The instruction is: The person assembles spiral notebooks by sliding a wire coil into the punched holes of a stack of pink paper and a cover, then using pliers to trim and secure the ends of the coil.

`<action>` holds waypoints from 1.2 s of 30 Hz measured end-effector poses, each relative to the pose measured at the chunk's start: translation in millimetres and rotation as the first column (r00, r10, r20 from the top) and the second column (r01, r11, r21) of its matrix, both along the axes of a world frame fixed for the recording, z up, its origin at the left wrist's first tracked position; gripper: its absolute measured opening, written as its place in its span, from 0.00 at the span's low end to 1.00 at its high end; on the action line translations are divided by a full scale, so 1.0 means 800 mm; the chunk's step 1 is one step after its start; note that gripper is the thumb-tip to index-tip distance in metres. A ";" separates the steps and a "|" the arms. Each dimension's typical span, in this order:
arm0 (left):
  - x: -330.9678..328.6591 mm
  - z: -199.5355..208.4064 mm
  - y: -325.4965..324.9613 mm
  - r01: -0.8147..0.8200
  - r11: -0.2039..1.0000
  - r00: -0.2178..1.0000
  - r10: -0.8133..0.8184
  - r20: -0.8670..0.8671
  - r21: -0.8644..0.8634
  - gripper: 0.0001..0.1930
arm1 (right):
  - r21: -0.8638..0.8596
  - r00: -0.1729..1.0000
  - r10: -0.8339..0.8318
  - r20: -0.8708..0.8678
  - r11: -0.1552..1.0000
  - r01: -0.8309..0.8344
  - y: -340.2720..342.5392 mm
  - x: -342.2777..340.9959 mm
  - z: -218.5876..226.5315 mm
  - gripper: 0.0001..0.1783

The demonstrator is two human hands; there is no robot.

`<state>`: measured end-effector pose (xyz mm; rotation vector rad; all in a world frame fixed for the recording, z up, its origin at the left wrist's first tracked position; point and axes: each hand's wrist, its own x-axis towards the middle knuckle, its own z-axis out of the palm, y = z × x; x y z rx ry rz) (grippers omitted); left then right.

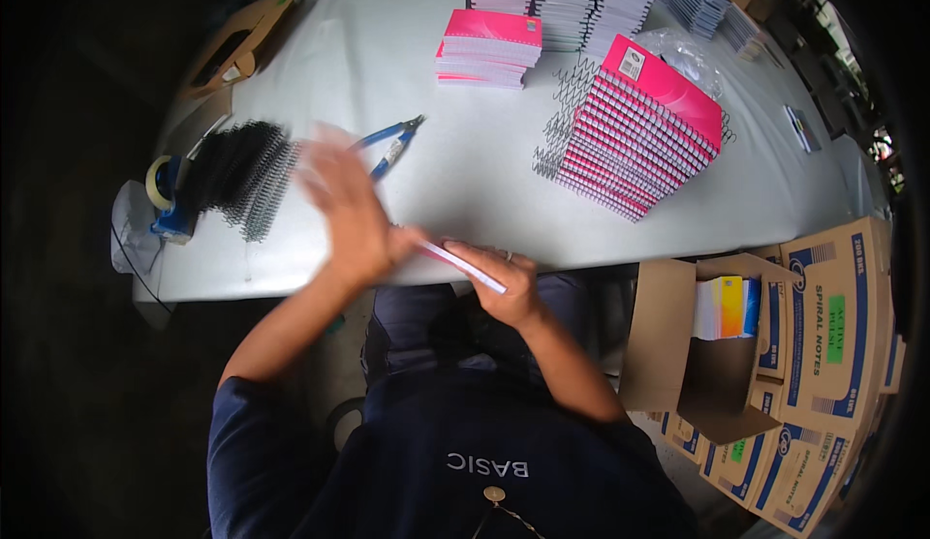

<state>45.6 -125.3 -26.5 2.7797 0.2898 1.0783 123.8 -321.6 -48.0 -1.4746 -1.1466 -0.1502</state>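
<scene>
My right hand [506,282] grips a thin notebook [465,266] edge-on near the table's front edge, thumb on top. White page edges and a little pink cover show; its binding side is mostly hidden. My left hand [349,205] is at the notebook's far-left end, fingers stretched out and smeared by motion, thumb close to its corner. Just beyond that hand lie blue-handled cutting pliers [392,142]. To its left is a heap of dark spiral wire coils [242,176].
A pink stack of spiral notebooks [639,142] and loose coils stand right; unbound pink pads [489,50] lie farther back. A blue tape dispenser [172,205] sits at the left edge. An open carton [659,336] with notebooks and stacked boxes [823,326] stand right of me.
</scene>
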 end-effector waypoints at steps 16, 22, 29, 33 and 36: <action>-0.004 0.016 -0.021 -0.030 0.934 0.965 -0.065 0.252 0.355 0.56 | 0.020 0.999 0.046 0.007 0.999 -0.046 0.002 -0.018 -0.007 0.21; -0.055 -0.052 -0.045 0.648 0.737 0.760 -0.610 -0.224 0.193 0.58 | 0.050 1.000 0.011 -0.022 0.999 -0.010 0.007 -0.017 0.005 0.28; -0.024 -0.045 -0.051 0.382 0.918 0.924 -0.378 -0.058 0.102 0.61 | -0.014 0.984 -0.076 0.160 0.997 0.079 0.013 -0.021 -0.009 0.32; -0.047 -0.030 -0.063 0.590 0.726 0.805 -0.563 -0.186 0.354 0.63 | 0.050 0.996 -0.005 0.085 0.999 0.001 0.008 -0.014 -0.013 0.33; 0.010 0.011 -0.043 0.259 0.907 0.923 -0.333 0.190 0.333 0.59 | 0.003 0.976 -0.012 0.216 1.000 0.012 0.016 -0.014 -0.020 0.33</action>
